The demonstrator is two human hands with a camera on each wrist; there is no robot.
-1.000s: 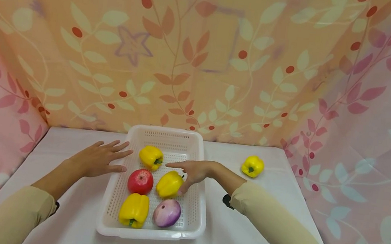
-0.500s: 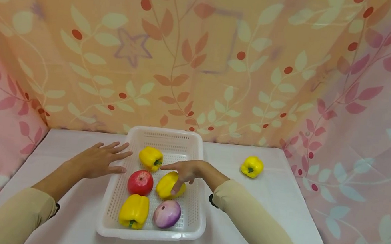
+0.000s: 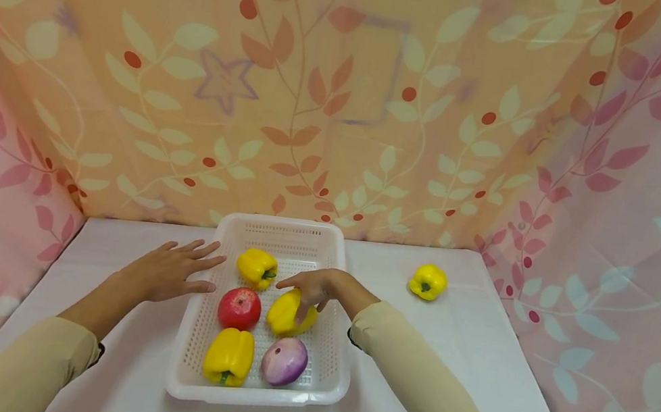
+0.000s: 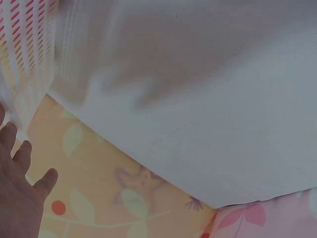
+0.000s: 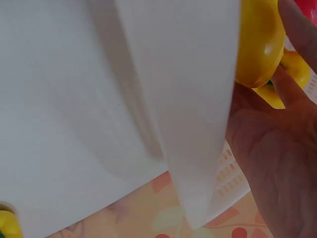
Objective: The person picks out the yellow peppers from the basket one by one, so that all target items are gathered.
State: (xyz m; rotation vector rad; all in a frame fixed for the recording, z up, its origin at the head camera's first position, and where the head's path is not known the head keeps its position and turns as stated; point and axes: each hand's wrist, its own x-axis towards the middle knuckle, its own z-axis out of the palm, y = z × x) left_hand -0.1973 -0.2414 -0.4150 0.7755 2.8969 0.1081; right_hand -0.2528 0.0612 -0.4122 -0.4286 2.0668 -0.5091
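In the head view my right hand reaches over the right wall of a white plastic basket. Its thumb lies across a yellow bell pepper, and the index finger points left above it. The right wrist view has that pepper between the thumb and the lower fingers, which curl behind it. My left hand is spread flat at the basket's left rim, holding nothing. Also in the basket are a red pomegranate, two more bell peppers, one far and one near, and a round purple-and-white vegetable.
Another yellow bell pepper sits on the white-covered table, to the right of the basket. Flower-patterned cloth hangs behind the table and along both sides.
My right hand has moved left and lower onto the middle yellow bell pepper, its thumb crossing over it, with little movement in the last half second. My left hand stays at the rim.
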